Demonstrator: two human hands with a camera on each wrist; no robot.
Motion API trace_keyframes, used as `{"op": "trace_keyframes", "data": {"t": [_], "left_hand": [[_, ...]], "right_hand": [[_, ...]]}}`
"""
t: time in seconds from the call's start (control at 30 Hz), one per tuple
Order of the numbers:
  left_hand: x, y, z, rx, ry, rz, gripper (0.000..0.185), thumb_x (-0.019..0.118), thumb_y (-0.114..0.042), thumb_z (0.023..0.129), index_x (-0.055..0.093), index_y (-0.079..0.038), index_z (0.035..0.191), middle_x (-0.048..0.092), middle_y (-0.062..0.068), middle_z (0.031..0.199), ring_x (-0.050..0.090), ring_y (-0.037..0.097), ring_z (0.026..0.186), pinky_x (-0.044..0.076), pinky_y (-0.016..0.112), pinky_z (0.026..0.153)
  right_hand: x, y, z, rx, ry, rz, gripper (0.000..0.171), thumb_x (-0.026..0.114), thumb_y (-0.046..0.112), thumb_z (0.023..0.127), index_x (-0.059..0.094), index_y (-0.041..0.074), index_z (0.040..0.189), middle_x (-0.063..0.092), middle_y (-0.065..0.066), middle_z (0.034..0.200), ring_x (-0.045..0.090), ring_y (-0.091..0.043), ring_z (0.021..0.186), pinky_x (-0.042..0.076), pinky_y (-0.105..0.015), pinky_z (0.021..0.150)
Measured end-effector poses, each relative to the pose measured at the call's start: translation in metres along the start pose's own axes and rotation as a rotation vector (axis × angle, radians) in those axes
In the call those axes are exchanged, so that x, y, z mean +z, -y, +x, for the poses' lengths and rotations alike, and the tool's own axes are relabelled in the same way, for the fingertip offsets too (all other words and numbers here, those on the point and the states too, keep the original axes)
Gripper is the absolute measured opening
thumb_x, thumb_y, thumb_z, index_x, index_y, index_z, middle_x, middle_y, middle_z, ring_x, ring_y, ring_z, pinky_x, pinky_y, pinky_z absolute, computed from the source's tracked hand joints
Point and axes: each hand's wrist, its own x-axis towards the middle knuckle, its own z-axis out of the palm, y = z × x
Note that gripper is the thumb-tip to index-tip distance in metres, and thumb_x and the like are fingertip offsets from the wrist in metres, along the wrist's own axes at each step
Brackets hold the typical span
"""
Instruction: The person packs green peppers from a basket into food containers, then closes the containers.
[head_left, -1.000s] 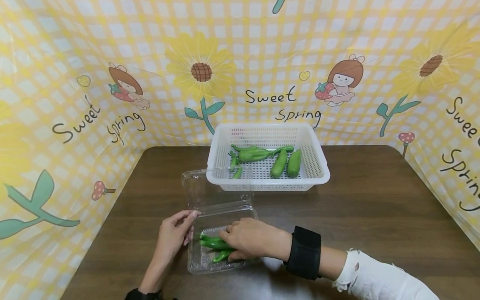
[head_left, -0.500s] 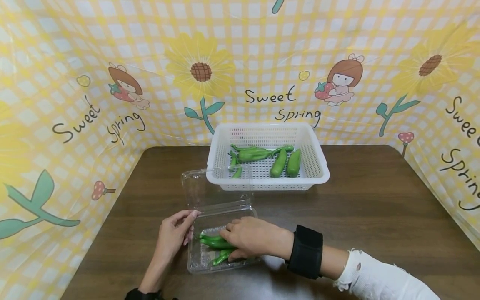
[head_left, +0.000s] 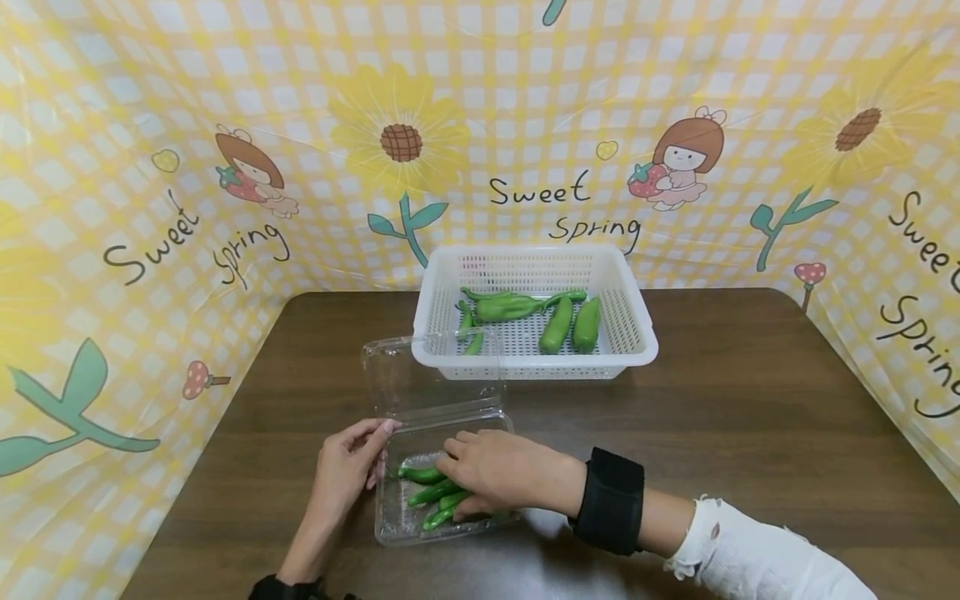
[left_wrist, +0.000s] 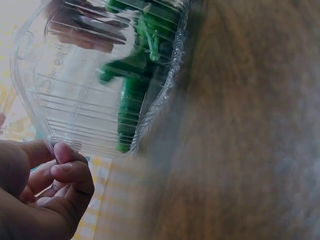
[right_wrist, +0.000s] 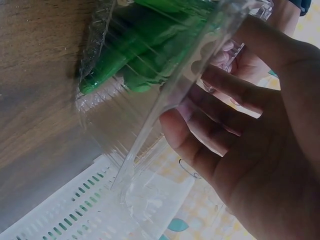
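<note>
Peppers [head_left: 432,493] lie green in the clear clamshell box [head_left: 397,525] on the dark wooden desk [head_left: 750,417], which I see walled round by a yellow checked cloth [head_left: 150,167] printed with sunflowers and "Sweet Spring". Behind the box stands a white slotted basket [head_left: 637,333] with more green peppers [head_left: 555,323], the box's raised lid [head_left: 420,371] leaning toward it. My right hand [head_left: 498,477] rests inside the box with its fingers loosely spread over the peppers, touching them, not clasping any. My left hand [head_left: 347,467] sits at the box's left edge, fingertips lightly curled against the rim, steadying it.
</note>
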Motion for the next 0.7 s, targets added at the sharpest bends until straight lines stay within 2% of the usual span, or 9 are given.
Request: {"op": "trace_keyframes", "data": {"t": [0.7], "left_hand": [[-0.0017, -0.0007, 0.0005, 0.007, 0.008, 0.011, 0.031, 0.065, -0.035, 0.096, 0.073, -0.008, 0.11, 0.058, 0.007, 0.068, 0.05, 0.011, 0.047, 0.044, 0.026, 0.04]], "right_hand": [[-0.0076, -0.0011, 0.0029, 0.013, 0.006, -0.019, 0.053, 0.058, 0.058, 0.094, 0.056, 0.019, 0.13, 0.06, 0.004, 0.114, 0.058, -0.009, 0.103, 0.05, -0.022, 0.084]]}}
